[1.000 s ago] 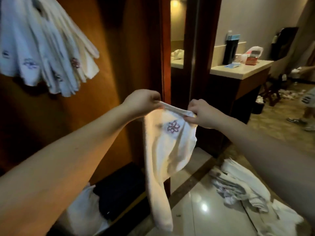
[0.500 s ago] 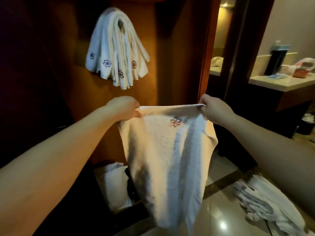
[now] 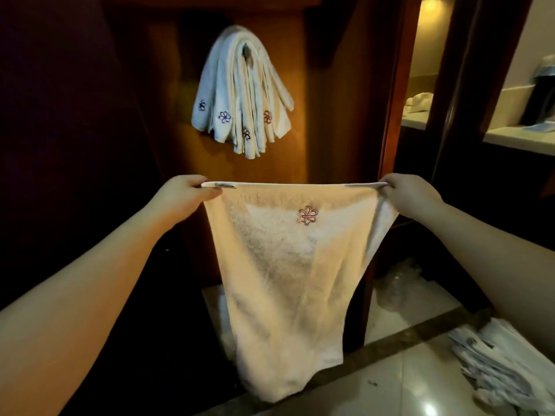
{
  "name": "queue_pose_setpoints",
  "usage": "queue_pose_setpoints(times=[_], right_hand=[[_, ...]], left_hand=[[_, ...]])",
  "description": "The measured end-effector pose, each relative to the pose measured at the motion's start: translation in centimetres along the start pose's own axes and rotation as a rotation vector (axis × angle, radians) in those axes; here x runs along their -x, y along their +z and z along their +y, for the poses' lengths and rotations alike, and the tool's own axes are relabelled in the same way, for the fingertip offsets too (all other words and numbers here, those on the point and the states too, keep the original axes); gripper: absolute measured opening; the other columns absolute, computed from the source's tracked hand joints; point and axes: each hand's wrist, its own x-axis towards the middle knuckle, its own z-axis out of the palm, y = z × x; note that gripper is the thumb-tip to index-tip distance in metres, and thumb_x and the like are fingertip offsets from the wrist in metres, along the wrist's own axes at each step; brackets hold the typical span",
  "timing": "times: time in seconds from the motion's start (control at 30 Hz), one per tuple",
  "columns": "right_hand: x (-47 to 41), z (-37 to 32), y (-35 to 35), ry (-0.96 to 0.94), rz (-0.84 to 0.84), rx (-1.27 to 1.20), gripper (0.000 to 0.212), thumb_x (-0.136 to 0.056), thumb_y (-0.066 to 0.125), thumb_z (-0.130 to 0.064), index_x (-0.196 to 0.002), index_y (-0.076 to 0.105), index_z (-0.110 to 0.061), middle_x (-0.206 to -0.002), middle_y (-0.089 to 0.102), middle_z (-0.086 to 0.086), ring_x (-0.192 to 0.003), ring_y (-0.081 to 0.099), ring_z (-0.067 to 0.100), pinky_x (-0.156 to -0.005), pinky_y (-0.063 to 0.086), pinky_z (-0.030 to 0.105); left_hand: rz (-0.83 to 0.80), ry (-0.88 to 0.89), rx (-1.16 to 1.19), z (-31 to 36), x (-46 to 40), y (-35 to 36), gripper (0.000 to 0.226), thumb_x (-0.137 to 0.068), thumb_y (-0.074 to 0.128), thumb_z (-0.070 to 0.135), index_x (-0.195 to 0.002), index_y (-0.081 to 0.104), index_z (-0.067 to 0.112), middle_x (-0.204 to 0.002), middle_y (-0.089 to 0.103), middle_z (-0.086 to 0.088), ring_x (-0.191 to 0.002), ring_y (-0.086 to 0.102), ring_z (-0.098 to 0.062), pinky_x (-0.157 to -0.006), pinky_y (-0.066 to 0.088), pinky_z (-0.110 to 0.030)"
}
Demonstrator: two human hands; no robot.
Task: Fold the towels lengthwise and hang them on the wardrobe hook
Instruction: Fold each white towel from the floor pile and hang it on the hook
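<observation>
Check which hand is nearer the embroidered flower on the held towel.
Right hand: it grips the top corner nearer the flower. Left hand grips the opposite corner, farther off.

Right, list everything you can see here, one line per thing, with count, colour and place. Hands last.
held towel: one, cream with a red flower emblem, stretched flat between both hands at centre
hung towels: a bunch, count unclear, white with small flower emblems, draped over the hook on the wardrobe's back panel
hook: one, dark, peeking out at the top of the bunch
wardrobe: one, brown wood, filling the left and centre
towel pile: one heap, white, on the tiled floor at lower right
counter: one, pale top, right background
left hand: grips the towel's upper left corner
right hand: grips the upper right corner
</observation>
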Motion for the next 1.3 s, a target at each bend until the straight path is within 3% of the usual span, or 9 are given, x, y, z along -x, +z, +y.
queue_pose_setpoints(times=[0.1,0.23,0.33,0.53,0.63,0.8,0.97,1.13,1.3], right_hand=[[0.0,-1.2,-0.2,0.001,-0.043,0.019,0.031,-0.103,0.047,-0.033,-0.125,0.065,-0.022,-0.107,0.066,0.001,-0.088,0.054,0.016,-0.063,0.04,0.03],[0.4,-4.2,-0.2,0.009,-0.143,-0.057,0.033,-0.103,0.043,-0.032,-0.125,0.063,-0.017,-0.105,0.068,0.006,-0.087,0.06,0.022,-0.071,0.045,0.034],[1.3,-7.1,0.1,0.121,-0.292,-0.259,0.029,-0.094,0.058,-0.03,-0.122,0.061,-0.023,-0.087,0.068,0.006,-0.071,0.062,0.023,-0.06,0.048,0.031],[4.0,-12.1,1.8,0.226,-0.399,-0.76,0.072,-0.086,0.045,0.001,-0.147,0.047,-0.036,-0.057,0.052,0.001,-0.042,0.04,0.011,-0.038,0.029,0.022],[6.3,-14.3,2.5,0.155,-0.45,-0.92,0.061,-0.086,0.044,0.001,-0.135,0.061,-0.031,-0.051,0.047,0.0,-0.039,0.034,0.011,-0.038,0.023,0.021],[11.1,-18.7,2.9,0.04,-0.496,-1.177,0.025,-0.074,0.054,-0.013,-0.079,0.078,-0.013,-0.07,0.061,0.01,-0.048,0.045,0.018,-0.044,0.03,0.024],[14.4,-21.4,2.2,-0.222,-0.609,-0.921,0.027,-0.084,0.056,-0.014,-0.1,0.073,-0.028,-0.097,0.076,0.002,-0.088,0.071,0.018,-0.064,0.046,0.024],[15.3,-22.9,1.5,-0.343,-0.447,-0.71,0.008,-0.102,0.058,-0.029,-0.1,0.066,-0.03,-0.086,0.075,-0.02,-0.075,0.073,0.002,-0.067,0.049,0.009],[15.6,-22.9,0.8,-0.34,-0.293,-0.629,0.008,-0.101,0.057,-0.039,-0.096,0.062,-0.037,-0.079,0.073,-0.024,-0.07,0.07,-0.001,-0.065,0.048,0.01]], left_hand=[[-0.042,0.02,0.366,-1.1,0.3,-1.9,0.007,-0.09,0.071,0.018,-0.087,0.075,0.022,-0.072,0.073,0.01,-0.066,0.067,-0.002,-0.067,0.046,-0.024],[-0.076,-0.048,0.756,-2.3,-0.3,-2.0,0.019,-0.095,0.061,0.014,-0.11,0.071,0.008,-0.092,0.073,-0.007,-0.082,0.068,-0.021,-0.076,0.05,-0.034],[-0.059,-0.2,0.826,-3.8,-0.8,-2.3,0.028,-0.098,0.059,0.022,-0.121,0.068,0.008,-0.107,0.073,-0.01,-0.092,0.07,-0.024,-0.085,0.052,-0.038],[0.026,-0.275,0.864,-7.8,-0.8,-2.4,0.015,-0.096,0.061,0.022,-0.098,0.073,0.011,-0.097,0.075,-0.009,-0.075,0.072,-0.021,-0.07,0.052,-0.033],[0.09,-0.322,0.861,-8.6,0.7,-1.1,0.018,-0.095,0.063,0.024,-0.1,0.073,0.01,-0.104,0.075,-0.015,-0.088,0.071,-0.027,-0.077,0.051,-0.04],[0.053,-0.249,0.91,-8.2,4.4,1.4,0.024,-0.096,0.063,0.029,-0.106,0.076,0.012,-0.1,0.078,-0.006,-0.096,0.073,-0.025,-0.08,0.055,-0.04],[-0.072,-0.094,0.821,-6.1,7.9,3.0,0.029,-0.094,0.059,0.038,-0.101,0.078,0.017,-0.095,0.078,-0.003,-0.09,0.074,-0.021,-0.072,0.056,-0.035],[-0.2,-0.003,0.784,-4.2,9.7,3.3,0.029,-0.09,0.056,0.04,-0.097,0.079,0.024,-0.094,0.077,-0.007,-0.093,0.073,-0.027,-0.089,0.055,-0.05],[-0.282,0.077,0.751,-3.1,10.4,3.1,0.03,-0.093,0.053,0.04,-0.105,0.078,0.029,-0.096,0.076,-0.005,-0.093,0.072,-0.022,-0.079,0.056,-0.038]])
